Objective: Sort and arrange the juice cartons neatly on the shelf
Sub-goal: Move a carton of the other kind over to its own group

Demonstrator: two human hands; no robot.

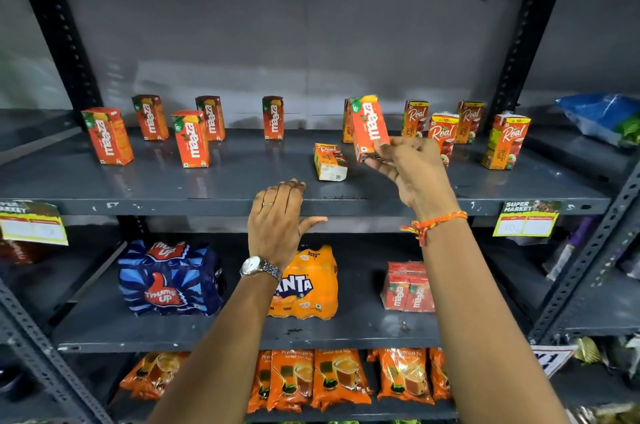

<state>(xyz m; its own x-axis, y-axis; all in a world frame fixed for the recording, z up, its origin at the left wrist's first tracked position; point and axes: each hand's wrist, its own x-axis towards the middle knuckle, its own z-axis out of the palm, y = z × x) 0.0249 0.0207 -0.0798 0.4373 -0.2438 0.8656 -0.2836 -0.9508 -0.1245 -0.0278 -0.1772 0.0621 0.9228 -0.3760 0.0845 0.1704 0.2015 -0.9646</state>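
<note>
My forearms reach up from the bottom of the view; nearest, on the lowest shelf, orange tea packets (341, 378) lie in a row; on the shelf above them stand a blue Thums Up pack (169, 279), an orange Fanta pack (306, 285) partly behind my left wrist, and a wrapped Maaza multipack (408, 286); my left hand (277, 222), with a ring and a wristwatch, rests its fingers on the front edge of the grey metal shelf (207, 181), its grip loose and holding nothing; my right hand (408, 167), a braided orange thread at the wrist, pinches the lower end of a Maaza carton (367, 127), tilted and lifted clear of the shelf; just left of that hand a small Real carton (329, 162) lies on its side; a carton partly hidden behind the held one I cannot identify; to the left, 5 Maaza cartons (191, 139) stand upright and scattered, well apart; to the right, 4 Real cartons (506, 141) stand upright, 1 partly behind my right hand; a blue bag (599, 115) lies on the next bay's shelf.
</note>
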